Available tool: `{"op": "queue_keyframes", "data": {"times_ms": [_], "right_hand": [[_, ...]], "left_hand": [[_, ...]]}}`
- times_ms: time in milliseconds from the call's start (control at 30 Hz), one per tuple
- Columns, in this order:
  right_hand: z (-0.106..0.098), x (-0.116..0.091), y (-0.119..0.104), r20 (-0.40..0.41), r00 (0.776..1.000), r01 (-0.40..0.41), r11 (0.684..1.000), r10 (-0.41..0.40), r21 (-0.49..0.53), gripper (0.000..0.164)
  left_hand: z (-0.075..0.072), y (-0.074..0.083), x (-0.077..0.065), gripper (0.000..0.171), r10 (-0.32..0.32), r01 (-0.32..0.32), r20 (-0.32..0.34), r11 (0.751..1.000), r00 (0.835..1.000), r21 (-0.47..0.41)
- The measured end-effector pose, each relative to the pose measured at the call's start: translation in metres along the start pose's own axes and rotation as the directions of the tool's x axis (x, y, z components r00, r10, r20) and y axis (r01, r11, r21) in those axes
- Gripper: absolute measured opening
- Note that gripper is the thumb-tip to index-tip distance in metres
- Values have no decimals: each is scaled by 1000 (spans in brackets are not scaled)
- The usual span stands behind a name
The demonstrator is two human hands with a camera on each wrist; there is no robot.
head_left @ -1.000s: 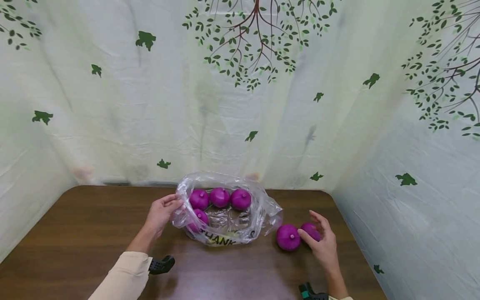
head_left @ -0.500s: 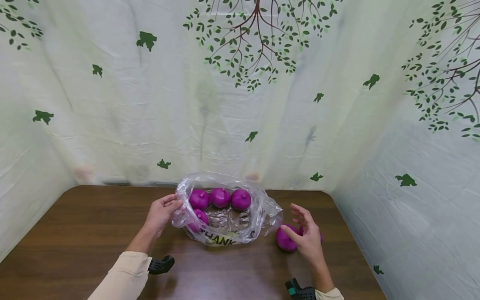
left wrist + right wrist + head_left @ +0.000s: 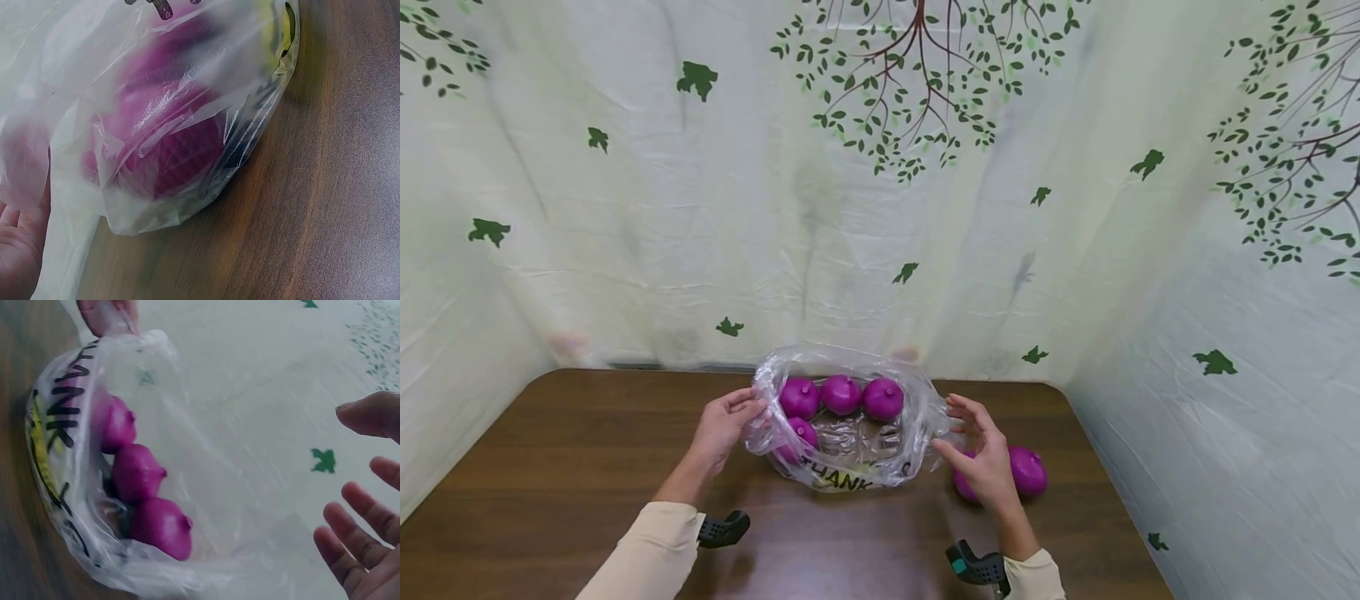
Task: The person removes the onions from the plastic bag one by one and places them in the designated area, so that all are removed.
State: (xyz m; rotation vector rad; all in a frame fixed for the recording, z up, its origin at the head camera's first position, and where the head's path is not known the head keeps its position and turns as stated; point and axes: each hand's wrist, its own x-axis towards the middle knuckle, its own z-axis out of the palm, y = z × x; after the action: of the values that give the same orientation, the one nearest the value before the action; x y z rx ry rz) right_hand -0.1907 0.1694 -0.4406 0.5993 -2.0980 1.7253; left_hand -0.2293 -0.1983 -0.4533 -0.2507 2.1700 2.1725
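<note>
A clear plastic bag with black lettering stands with its mouth held wide on the table. Inside lie several red onions, three of them in a row at the back. My left hand pinches the bag's left rim between thumb and fingers. By the right rim, my right hand has its fingers and thumb spread; the right wrist view shows this hand holding nothing, apart from the plastic. Two more red onions lie outside: one right of that hand, the other partly behind it.
The brown wooden table ends at a pale curtain printed with leaves and branches. Black wrist straps sit on both arms.
My right hand has moved left from beside the loose onions to the bag's right rim, carrying nothing. The left hand stays on the bag, and the onions have not moved.
</note>
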Motion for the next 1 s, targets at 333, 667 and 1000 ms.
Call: {"op": "queue_keyframes", "data": {"times_ms": [333,667,1000], "right_hand": [[28,6,-23,73,991,116,993,-115,-17,57],[51,7,-2,137,971,193,980,-197,39,56],[69,10,15,148,986,-88,996,82,31,54]], "left_hand": [[-1,1,0,54,3,-3,-3,1000,1000,24],[-1,2,0,54,4,-4,2,1000,1000,10],[1,1,-1,53,14,-14,4,999,1000,49]]}}
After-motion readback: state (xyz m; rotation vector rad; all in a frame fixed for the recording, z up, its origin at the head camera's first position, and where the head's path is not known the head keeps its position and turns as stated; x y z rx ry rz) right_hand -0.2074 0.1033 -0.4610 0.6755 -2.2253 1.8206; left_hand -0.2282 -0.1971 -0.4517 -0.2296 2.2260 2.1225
